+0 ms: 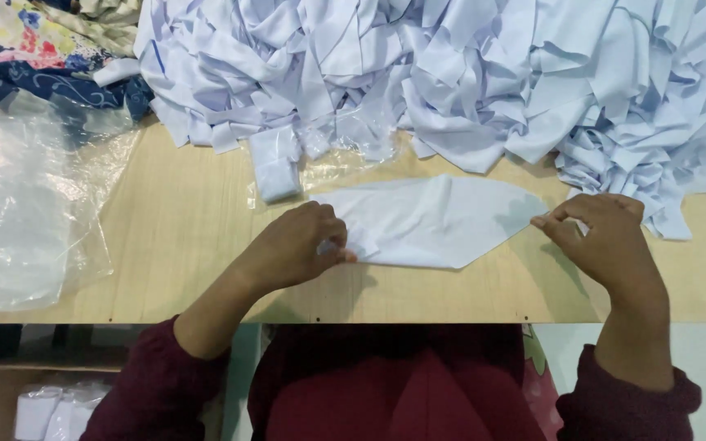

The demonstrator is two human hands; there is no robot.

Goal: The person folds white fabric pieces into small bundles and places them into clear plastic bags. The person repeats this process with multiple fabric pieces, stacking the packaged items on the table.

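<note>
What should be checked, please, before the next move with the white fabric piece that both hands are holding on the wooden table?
1. Left hand has the left end of the white fabric piece pinched: ok.
2. Right hand grips the right tip: cannot tell, the fingertips meet at the point, but the hold itself is not visible.
3. Piece lies flat on the wooden table: ok, only slight wrinkles near the left hand.
4. Piece is apart from the heap of white strips: ok, a strip of bare table shows between them.
5. Clear plastic sheet is out of the working area: ok, it lies at the far left.
</note>
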